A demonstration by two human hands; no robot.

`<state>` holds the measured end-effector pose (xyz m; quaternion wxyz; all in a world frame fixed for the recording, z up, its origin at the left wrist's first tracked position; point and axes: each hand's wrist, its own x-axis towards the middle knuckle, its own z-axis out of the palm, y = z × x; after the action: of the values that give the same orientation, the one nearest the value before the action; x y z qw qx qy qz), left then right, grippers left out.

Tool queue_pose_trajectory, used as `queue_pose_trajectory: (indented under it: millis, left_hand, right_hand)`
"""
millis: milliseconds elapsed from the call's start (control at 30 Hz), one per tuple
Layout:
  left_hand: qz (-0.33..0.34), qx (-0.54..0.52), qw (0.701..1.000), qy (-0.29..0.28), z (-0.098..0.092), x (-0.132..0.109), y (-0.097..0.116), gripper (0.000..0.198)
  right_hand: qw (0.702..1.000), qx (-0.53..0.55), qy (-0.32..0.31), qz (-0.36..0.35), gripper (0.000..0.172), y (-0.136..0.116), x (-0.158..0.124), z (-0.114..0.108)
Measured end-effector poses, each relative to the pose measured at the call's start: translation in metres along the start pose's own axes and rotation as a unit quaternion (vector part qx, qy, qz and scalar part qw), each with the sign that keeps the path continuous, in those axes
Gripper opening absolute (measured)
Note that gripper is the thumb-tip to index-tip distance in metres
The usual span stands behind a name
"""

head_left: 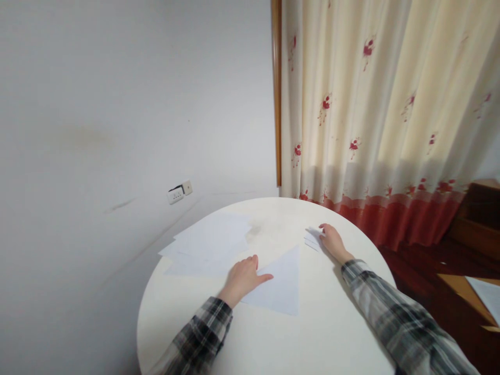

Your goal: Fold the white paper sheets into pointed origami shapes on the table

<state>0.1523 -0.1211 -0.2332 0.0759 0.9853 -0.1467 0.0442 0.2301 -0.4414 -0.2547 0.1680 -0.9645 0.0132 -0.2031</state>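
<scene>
My left hand rests on a triangular sheet of white paper lying flat on the round white table. Its thumb sticks out to the right, apart from the other fingers, which are slightly curled. Farther right, my right hand has its thumb and fingers closed at a small cluster of narrow folded white paper pieces. The fingers partly cover these pieces, so how many there are is hidden. To the left, several larger white sheets overlap one another in a loose spread.
A pale wall with a socket stands close behind the table's left side. A cream curtain with red flowers hangs beyond the table's right side. At far right, a brown board and a white sheet lie low down.
</scene>
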Motion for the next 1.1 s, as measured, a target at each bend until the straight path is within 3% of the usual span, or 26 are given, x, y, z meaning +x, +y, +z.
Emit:
queue_pose_trajectory:
  millis: [133,233,500,600,700,1100]
  left_hand:
    - [0.006,0.001,1.0,0.011,0.002,0.001,-0.001,0.051]
    - [0.003,-0.002,1.0,0.008,0.001,0.001,0.0,0.05]
    - [-0.021,-0.004,1.0,-0.003,-0.004,0.001,0.004,0.047]
    - [-0.019,-0.008,1.0,-0.007,-0.004,0.001,0.003,0.047]
    - [-0.017,-0.007,1.0,-0.004,0.0,0.003,0.0,0.048]
    - [-0.026,-0.008,1.0,-0.008,-0.002,0.004,0.006,0.048]
  right_hand:
    - [0.998,0.003,-0.031,-0.047,0.025,-0.012,-0.007,-0.002]
    - [0.999,0.008,-0.034,-0.034,0.014,-0.019,-0.01,-0.002]
    - [0.996,0.053,-0.063,0.039,0.027,0.0,0.006,0.007]
    - [0.993,0.089,-0.074,0.02,0.037,0.009,0.006,0.007]
    - [0.991,0.114,-0.067,-0.015,0.029,0.012,0.002,0.006]
    - [0.998,0.051,-0.038,0.02,0.03,-0.011,0.0,0.007]
